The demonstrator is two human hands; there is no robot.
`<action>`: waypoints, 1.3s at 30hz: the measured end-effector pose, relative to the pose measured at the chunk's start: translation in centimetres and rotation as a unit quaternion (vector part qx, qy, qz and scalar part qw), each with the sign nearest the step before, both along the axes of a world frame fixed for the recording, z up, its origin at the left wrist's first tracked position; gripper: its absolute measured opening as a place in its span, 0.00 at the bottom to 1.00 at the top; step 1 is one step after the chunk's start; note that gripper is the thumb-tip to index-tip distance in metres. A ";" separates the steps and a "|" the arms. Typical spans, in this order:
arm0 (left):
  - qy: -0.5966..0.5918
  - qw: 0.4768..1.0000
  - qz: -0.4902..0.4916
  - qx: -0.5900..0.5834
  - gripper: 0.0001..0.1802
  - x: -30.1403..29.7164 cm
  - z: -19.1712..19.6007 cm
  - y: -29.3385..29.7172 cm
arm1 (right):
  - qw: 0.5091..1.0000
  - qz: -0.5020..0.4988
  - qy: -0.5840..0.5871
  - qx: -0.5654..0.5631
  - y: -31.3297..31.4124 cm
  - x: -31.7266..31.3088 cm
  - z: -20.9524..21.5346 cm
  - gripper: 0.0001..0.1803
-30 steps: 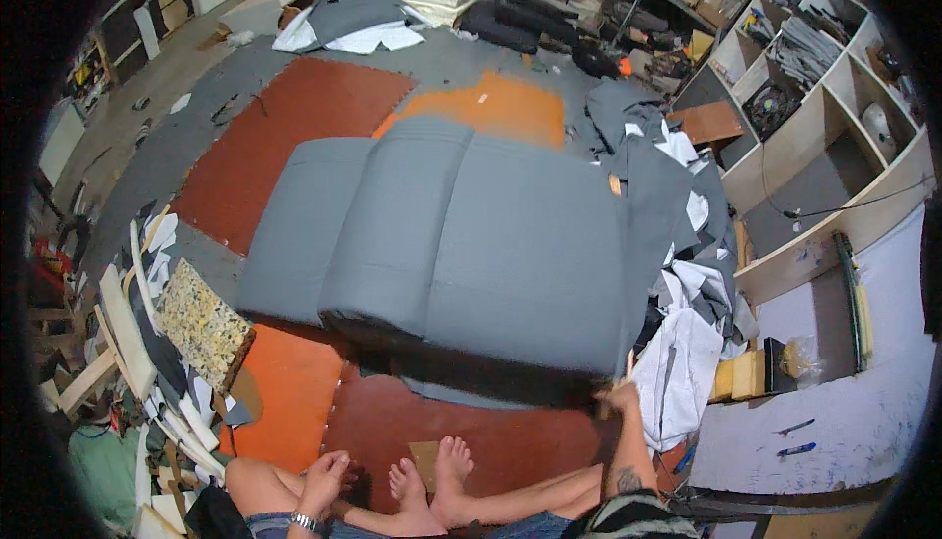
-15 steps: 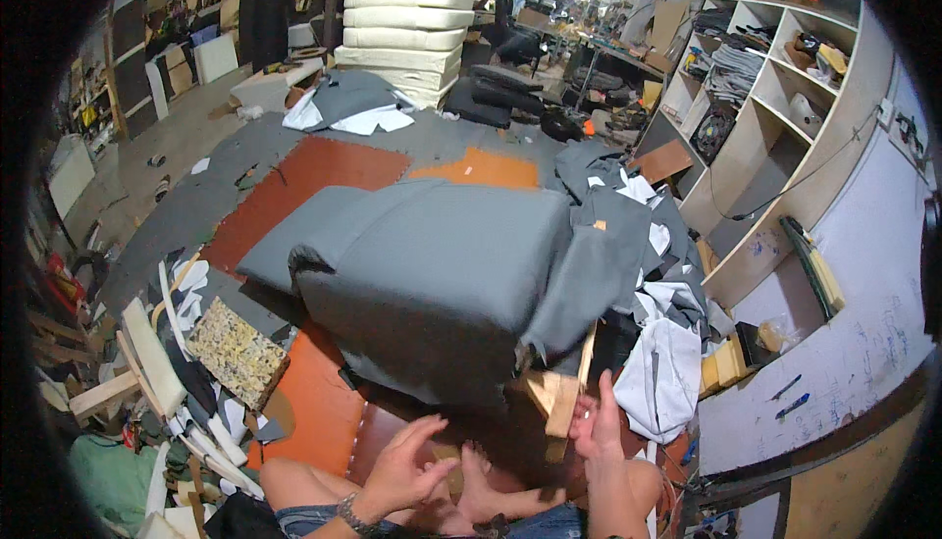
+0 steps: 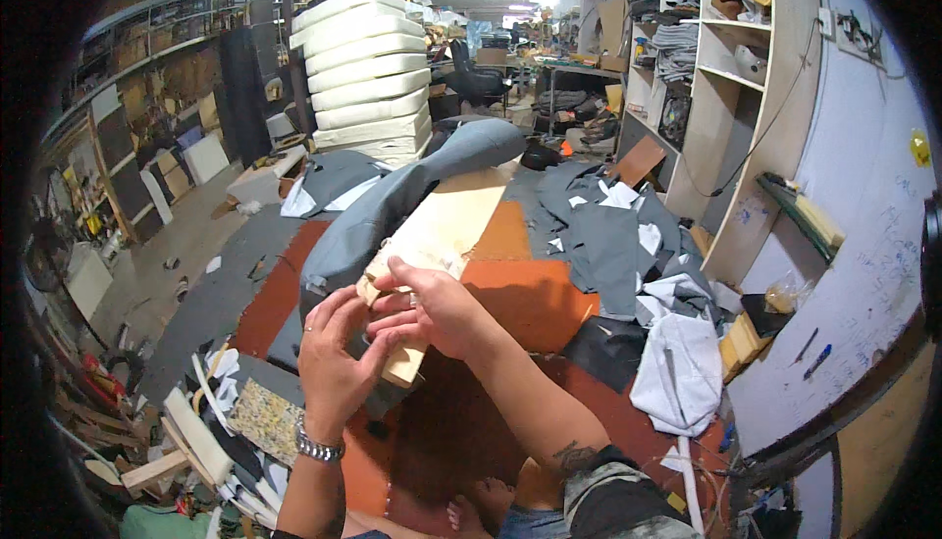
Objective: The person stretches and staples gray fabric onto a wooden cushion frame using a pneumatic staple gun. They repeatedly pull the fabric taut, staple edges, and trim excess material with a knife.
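The grey upholstered piece (image 3: 368, 201) stands tipped on its side, its pale wooden frame (image 3: 456, 210) facing me. Both hands are together at the frame's near end. My left hand (image 3: 334, 348), with a watch on the wrist, has its fingers curled toward the thumb beside the grey cover; whatever lies between them is hidden. My right hand (image 3: 442, 313), wearing a ring, comes in from the right with thumb and fingers bent about the end of the wood. Just below the fingers a short wooden block (image 3: 403, 366) sticks out.
Grey fabric and white scraps (image 3: 613, 235) lie right of the piece. A speckled foam block (image 3: 263, 421) and wood offcuts (image 3: 157, 470) are at the lower left. White cushions (image 3: 368, 78) are stacked behind. Shelves (image 3: 726, 78) line the right wall.
The upholstered piece has been tipped over, so its wooden frame now shows. Both hands have moved up and forward, coming together at its near end. The view has lifted.
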State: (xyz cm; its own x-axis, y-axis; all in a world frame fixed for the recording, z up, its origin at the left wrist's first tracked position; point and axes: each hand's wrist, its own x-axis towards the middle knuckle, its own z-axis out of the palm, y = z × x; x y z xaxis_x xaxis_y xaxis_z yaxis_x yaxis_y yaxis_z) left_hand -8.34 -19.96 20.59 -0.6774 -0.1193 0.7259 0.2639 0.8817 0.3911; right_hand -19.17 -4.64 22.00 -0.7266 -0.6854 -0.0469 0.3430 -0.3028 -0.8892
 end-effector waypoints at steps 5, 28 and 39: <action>-0.060 0.977 -0.136 0.155 0.27 -0.6 -2.2 0.3 | 0.989 -0.115 0.047 0.079 2.2 1.8 -1.3 0.29; -0.108 0.952 0.101 0.268 0.31 26.8 -12.3 -23.0 | 0.917 -0.384 -0.018 -0.106 13.0 -1.1 -17.5 0.47; -0.087 0.930 0.249 0.254 0.34 29.8 -15.9 -16.9 | 0.918 -0.367 -0.145 0.030 17.3 3.1 -20.7 0.35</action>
